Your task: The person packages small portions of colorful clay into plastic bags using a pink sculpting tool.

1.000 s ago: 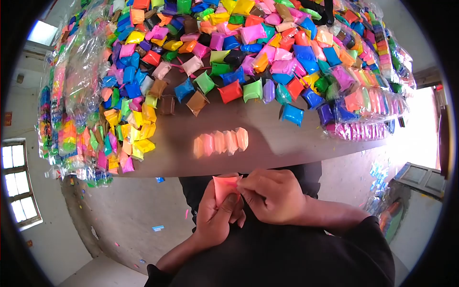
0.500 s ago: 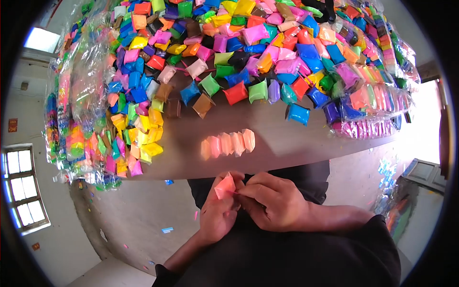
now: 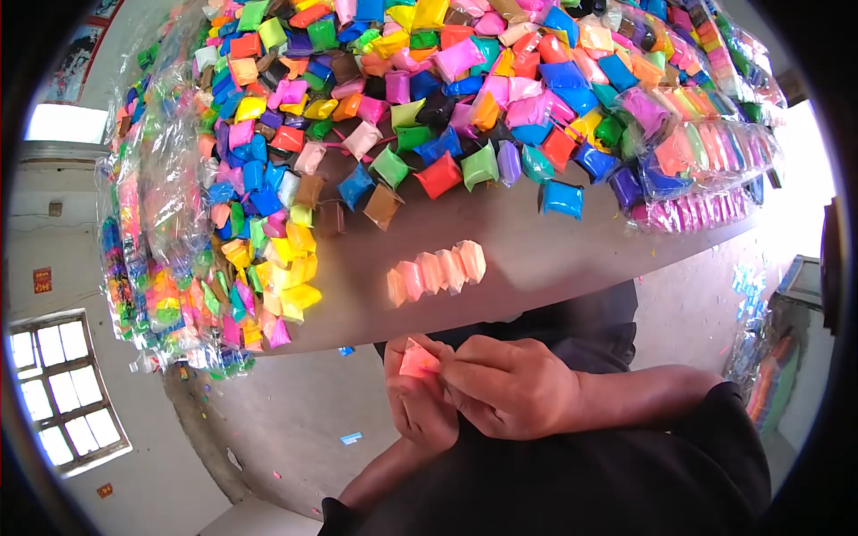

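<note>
Below the table's front edge, my left hand (image 3: 418, 406) is closed around a small coral plastic packet (image 3: 418, 361), whose pointed top sticks up from the fingers. My right hand (image 3: 509, 384) is pinched shut against the packet's right side. A bright pink spot shows there, but whatever those fingertips grip is hidden. On the table just beyond both hands, a short row of peach and coral packets (image 3: 435, 272) stands side by side.
A big heap of many-coloured packets (image 3: 438, 174) covers the far part of the brown table (image 3: 357, 313). Clear bags of packets lie at the left (image 3: 165, 179) and right (image 3: 693, 210). Scraps, including a blue one (image 3: 351, 439), lie on the floor.
The whole view has shifted and tilted slightly. My right fingers have come in closer over the coral packet, and my left fingers have curled more around it. The row on the table looks the same.
</note>
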A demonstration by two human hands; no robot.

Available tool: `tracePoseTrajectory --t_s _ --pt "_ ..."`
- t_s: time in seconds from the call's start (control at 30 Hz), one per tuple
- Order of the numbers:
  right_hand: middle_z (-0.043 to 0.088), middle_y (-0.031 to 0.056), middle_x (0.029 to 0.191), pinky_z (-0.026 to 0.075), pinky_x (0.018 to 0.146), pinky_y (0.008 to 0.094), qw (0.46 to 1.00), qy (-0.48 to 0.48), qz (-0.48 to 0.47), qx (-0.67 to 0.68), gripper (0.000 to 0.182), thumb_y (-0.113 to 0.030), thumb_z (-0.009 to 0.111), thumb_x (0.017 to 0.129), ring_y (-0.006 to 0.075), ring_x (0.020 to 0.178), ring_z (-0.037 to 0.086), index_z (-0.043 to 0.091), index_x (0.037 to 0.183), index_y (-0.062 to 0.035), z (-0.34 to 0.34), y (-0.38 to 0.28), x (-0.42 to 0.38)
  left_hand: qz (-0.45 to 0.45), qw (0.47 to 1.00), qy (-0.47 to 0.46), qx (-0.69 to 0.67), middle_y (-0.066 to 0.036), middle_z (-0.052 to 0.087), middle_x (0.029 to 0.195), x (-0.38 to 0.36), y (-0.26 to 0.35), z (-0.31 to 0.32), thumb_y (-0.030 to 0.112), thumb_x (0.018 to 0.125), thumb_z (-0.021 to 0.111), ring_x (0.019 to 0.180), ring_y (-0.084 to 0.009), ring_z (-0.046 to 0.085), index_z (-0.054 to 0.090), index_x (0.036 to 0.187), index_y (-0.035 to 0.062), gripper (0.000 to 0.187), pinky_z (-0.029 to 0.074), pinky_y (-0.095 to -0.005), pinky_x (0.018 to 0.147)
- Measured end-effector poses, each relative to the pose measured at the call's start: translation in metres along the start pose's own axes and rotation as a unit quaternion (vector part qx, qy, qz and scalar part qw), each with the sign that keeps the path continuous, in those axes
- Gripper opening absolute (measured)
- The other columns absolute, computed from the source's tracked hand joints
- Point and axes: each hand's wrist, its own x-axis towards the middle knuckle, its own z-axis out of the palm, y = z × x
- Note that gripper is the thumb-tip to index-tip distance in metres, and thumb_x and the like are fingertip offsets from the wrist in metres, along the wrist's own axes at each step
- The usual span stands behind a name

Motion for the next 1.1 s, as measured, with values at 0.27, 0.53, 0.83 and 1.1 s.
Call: tracePoseTrajectory --t_s 0.27,0.53,0.83,1.1 --pt "0.063 0.0106 0.088 0.052 0.051 0.0333 1.000 0.000 -0.008 0.028 0.023 0.004 0.073 0.080 0.0228 0.065 0.064 0.068 0.103 0.0011 -0.002 0.001 0.000 -0.022 0.999 0.014 -0.021 -0.006 0.055 0.092 -0.007 0.000 0.001 0.068 0.104 0.020 0.077 -0.0110 0.052 0.051 0.108 -0.0012 0.077 0.043 -0.0251 0.068" --pt "0.064 0.0097 0.085 0.053 0.054 0.0339 0.997 -0.004 -0.017 0.069 0.021 0.006 0.071 0.080 0.0251 0.066 0.064 0.068 0.099 -0.0013 0.000 -0.005 0.002 -0.042 0.999 0.005 0.004 -0.010 0.057 0.096 -0.012 -0.004 -0.009 0.065 0.106 0.017 0.080 -0.0145 0.054 0.052 0.110 -0.0008 0.075 0.046 -0.0284 0.069" --pt "0.062 0.0108 0.079 0.051 0.052 0.0359 0.998 -0.024 -0.005 0.051 0.016 0.004 0.070 0.081 0.0273 0.064 0.063 0.066 0.095 -0.0026 -0.002 -0.006 0.003 0.054 0.998 0.016 -0.029 -0.019 0.056 0.105 -0.021 -0.032 -0.024 0.016 0.105 0.055 0.082 -0.0258 0.056 0.014 0.156 -0.0098 0.070 0.049 -0.0350 0.069" --pt "0.061 0.0103 0.078 0.051 0.053 0.0359 0.996 -0.034 0.039 0.074 0.014 0.003 0.070 0.080 0.0272 0.064 0.063 0.066 0.091 -0.0036 -0.005 -0.002 0.004 0.259 0.936 -0.069 0.229 -0.021 0.055 0.108 -0.012 -0.020 -0.024 0.004 0.098 0.065 0.080 -0.0247 0.055 -0.004 0.165 0.0206 0.098 0.047 -0.0341 0.065"
